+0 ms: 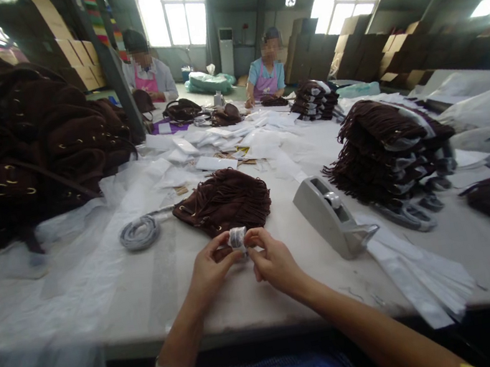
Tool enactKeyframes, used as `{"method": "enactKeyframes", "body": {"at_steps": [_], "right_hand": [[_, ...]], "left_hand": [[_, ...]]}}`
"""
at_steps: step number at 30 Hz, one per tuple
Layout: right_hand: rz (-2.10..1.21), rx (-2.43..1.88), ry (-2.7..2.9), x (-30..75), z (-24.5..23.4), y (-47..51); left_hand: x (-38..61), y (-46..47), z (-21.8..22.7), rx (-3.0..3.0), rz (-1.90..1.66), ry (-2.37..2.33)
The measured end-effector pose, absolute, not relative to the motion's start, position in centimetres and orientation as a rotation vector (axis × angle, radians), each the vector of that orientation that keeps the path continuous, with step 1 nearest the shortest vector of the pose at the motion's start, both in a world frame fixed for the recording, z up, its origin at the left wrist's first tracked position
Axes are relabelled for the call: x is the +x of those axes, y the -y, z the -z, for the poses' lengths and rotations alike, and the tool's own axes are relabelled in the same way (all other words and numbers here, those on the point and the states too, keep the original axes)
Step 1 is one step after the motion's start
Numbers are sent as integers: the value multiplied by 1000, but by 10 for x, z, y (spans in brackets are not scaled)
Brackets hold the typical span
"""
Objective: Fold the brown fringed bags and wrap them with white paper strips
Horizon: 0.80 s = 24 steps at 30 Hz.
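Note:
Between my two hands, just in front of a brown fringed bag [224, 203], is a small piece wrapped in whitish plastic [237, 237]. My left hand [211, 268] pinches its left side with thumb and fingers. On the other side, the fingertips of my right hand [274, 260] close on its right edge. The bag lies flat on the table, with drawstring cords and small metal eyelets showing. A coiled strap in clear wrapping [138, 232] rests to the bag's left, joined to it. What is inside the small wrapped piece cannot be made out.
A grey tape dispenser [333, 215] stands right of my hands, beside fanned white plastic sleeves [426, 284]. Stacked fringed bags [394, 144] sit farther right. A large heap of brown bags [28, 139] rises at left. Two people [266, 72] work across the table [120, 313].

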State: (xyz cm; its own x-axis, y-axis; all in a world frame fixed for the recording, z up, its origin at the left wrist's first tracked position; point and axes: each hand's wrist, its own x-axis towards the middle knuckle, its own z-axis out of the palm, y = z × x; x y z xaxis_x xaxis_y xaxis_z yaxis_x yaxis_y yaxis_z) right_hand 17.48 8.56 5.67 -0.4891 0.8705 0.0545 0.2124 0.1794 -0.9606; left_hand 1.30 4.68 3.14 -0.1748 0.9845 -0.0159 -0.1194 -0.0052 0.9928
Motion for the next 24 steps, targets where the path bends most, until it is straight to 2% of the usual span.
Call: {"method": "enactKeyframes", "body": {"at_steps": [10,15,21,24], "right_hand": [[-1247,-1039,2094,177,-52,-86],[-1080,-998,2191,176,-54,-96],[-1509,-781,2136,194,-55,-101],[-1341,-803,2028,202,-56,-106]], "left_hand": [[14,-45,-37,1047,-1466,-1344],[14,-45,-33,1062,-1438,-1361],[12,-44,-35,1065,-1427,-1359],[14,-45,-37,1012,-1437,-1314]]}}
